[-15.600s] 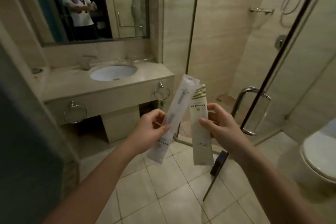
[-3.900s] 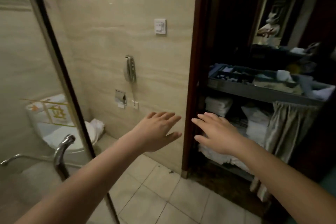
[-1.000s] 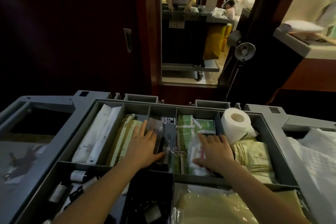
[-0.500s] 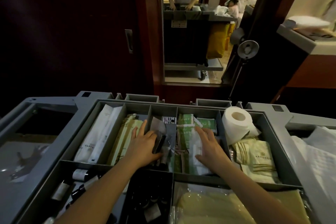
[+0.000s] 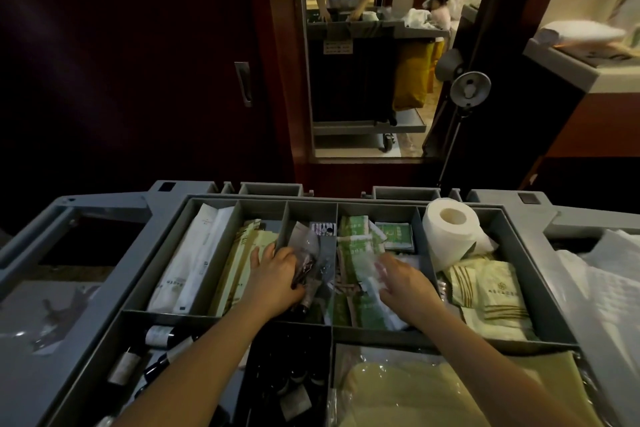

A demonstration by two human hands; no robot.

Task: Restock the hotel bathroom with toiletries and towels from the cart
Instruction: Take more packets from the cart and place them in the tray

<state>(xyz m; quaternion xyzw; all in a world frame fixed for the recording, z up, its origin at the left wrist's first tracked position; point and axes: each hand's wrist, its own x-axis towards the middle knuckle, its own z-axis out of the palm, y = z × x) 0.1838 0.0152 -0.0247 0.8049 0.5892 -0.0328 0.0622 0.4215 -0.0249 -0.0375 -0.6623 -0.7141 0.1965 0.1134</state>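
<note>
Now we are at the cart tray (image 5: 166,236), which fills the lower half of the frame, with both hands down among the toiletries. Our left hand (image 5: 277,276) is in the narrow compartment at the centre. Its fingers are curled round a clear-wrapped toiletry (image 5: 308,250), most likely to draw it free of the loose wrappers beside it. Our right hand (image 5: 407,282) lies just to the right over the green packets (image 5: 355,236), fingers on a pale wrapped packet (image 5: 372,282). It is blurred there, so we cannot tell whether it pinches the packet or only presses on it.

Toward the left of the tray are long white packets (image 5: 201,253), with striped sachets (image 5: 242,263) touching our left hand. A toilet roll (image 5: 450,232) sits right of centre above cream striped packs (image 5: 491,295). Small bottles (image 5: 156,345) lie at the lower left and white linen (image 5: 606,281) at the right edge. A mirror (image 5: 363,45) at the top centre reflects the cart. We judge that the upright dividers and tightly packed stock are the main hindrance, since neighbouring wrappers could come up with whatever we lift.
</note>
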